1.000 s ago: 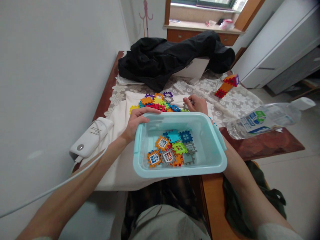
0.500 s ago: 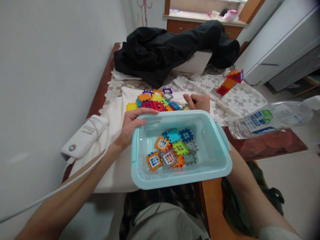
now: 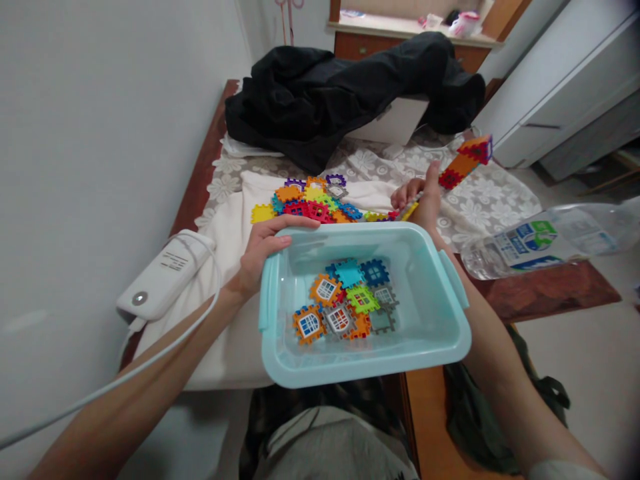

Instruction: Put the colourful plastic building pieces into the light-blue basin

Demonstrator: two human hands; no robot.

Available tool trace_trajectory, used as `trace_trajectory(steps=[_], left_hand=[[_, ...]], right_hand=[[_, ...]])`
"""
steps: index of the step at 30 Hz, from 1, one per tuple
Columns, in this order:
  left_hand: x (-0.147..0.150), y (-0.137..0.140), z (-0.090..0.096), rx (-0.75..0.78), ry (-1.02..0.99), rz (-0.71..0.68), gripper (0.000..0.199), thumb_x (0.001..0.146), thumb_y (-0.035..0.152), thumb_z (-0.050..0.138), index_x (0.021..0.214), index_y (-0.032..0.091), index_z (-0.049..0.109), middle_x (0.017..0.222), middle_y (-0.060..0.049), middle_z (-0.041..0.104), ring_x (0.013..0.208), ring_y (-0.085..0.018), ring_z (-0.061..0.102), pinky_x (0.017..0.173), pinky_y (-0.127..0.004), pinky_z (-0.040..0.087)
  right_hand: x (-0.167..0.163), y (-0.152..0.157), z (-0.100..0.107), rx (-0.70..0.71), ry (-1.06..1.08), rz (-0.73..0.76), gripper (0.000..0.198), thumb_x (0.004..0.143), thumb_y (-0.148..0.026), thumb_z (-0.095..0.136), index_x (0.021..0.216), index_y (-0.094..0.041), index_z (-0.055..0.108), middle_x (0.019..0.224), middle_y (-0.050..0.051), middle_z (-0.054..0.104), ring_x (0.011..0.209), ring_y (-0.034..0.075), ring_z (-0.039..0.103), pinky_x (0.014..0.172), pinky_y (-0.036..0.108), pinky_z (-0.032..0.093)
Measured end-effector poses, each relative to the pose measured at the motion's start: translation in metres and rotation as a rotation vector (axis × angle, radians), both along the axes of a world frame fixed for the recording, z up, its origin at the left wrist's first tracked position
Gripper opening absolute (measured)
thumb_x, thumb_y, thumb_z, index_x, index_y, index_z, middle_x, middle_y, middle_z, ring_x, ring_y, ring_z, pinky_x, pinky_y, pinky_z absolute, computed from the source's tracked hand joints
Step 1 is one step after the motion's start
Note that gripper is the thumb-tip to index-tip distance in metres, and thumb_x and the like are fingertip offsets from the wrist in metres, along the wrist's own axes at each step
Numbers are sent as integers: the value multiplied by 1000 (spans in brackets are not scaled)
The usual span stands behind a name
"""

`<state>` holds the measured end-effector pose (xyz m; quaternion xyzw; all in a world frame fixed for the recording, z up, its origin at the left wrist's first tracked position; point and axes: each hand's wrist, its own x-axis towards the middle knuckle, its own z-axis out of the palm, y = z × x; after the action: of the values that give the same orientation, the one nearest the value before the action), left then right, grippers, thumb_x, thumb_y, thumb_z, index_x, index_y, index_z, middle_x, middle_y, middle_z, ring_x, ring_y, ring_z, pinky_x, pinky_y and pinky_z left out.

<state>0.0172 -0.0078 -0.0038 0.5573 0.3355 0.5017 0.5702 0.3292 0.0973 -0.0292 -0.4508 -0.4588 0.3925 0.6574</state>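
**Here: tub held at the table edge, tiles in hand**

Item one, the tub [image 3: 440, 333]: pale blue plastic, rectangular, handles at both ends. It sat at the near edge of the table [image 3: 540, 293], partly over the person's lap. The left hand [image 3: 260, 250] gripped its far left corner, fingers curled over the rim, thumb outside.

Item two, tiles in the tub [image 3: 345, 303]: about a dozen flat notched pieces, orange, blue, green, grey and red, several printed with window panes. They lay in a loose heap toward the left and middle of the floor; the right part was bare.

Item three, the right hand [image 3: 423, 200]: raised just beyond the tub's far rim, thumb pointing up, fingers closed on a few small tiles [image 3: 407, 212], yellow and red showing. How many, I could not tell.

Item four, the pile [image 3: 313, 200]: more tiles of the same kind, mixed colours, spread on a white cloth [image 3: 235, 220] just behind the tub, between the two hands.

Item five, surroundings. A white power bank [image 3: 163, 273] lay at the left on the cloth, its cable [image 3: 100, 390] running toward the camera across the left forearm. A black jacket [image 3: 345, 93] was heaped at the far end of the table. A tower [image 3: 465, 160] of joined tiles leaned on the lace cover at the right. A clear bottle [image 3: 540, 240] lay on its side near the right edge.
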Motion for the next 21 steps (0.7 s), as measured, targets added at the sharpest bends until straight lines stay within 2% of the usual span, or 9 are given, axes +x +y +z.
trace_trajectory(steps=[3,6,9,12,16,21], left_hand=[[-1,0,0,15,24,8,36,80,34,72,106,17,90,96,-8,84,83,-23,72,73,-29,56],[0,0,2,27,30,18,35,80,35,71,104,17,90,96,-8,85,85,-23,73,76,-30,57],[1,-1,4,42,54,33,34,79,35,70,101,17,90,98,-8,85,87,-24,73,78,-31,58],[0,-1,5,43,79,43,35,79,35,70,102,17,90,99,-9,85,88,-25,74,78,-32,59],[-1,-1,3,28,65,29,35,80,33,70,104,18,90,100,-8,85,86,-23,74,76,-30,58],[-1,-1,3,34,44,22,34,81,32,71,105,19,91,101,-8,86,90,-23,75,79,-30,59]], right_hand=[[-1,-1,3,-51,214,9,80,93,-93,50,52,-28,26,39,-5,25,37,12,33,40,29,36],[-2,-2,7,-106,282,21,80,93,-89,58,52,-27,26,39,-6,29,36,11,31,36,26,29],[0,-3,10,-146,358,159,83,95,-86,60,52,-25,21,40,-6,27,35,9,25,34,25,24],[6,-3,10,-99,437,274,83,96,-79,66,55,-23,19,42,-7,24,36,9,21,34,24,24],[15,-1,1,16,540,381,79,96,-68,74,58,-24,22,46,-8,22,40,11,23,36,24,27],[15,-3,1,56,639,345,71,101,-60,72,61,-24,26,46,-7,22,42,13,24,37,24,28]])
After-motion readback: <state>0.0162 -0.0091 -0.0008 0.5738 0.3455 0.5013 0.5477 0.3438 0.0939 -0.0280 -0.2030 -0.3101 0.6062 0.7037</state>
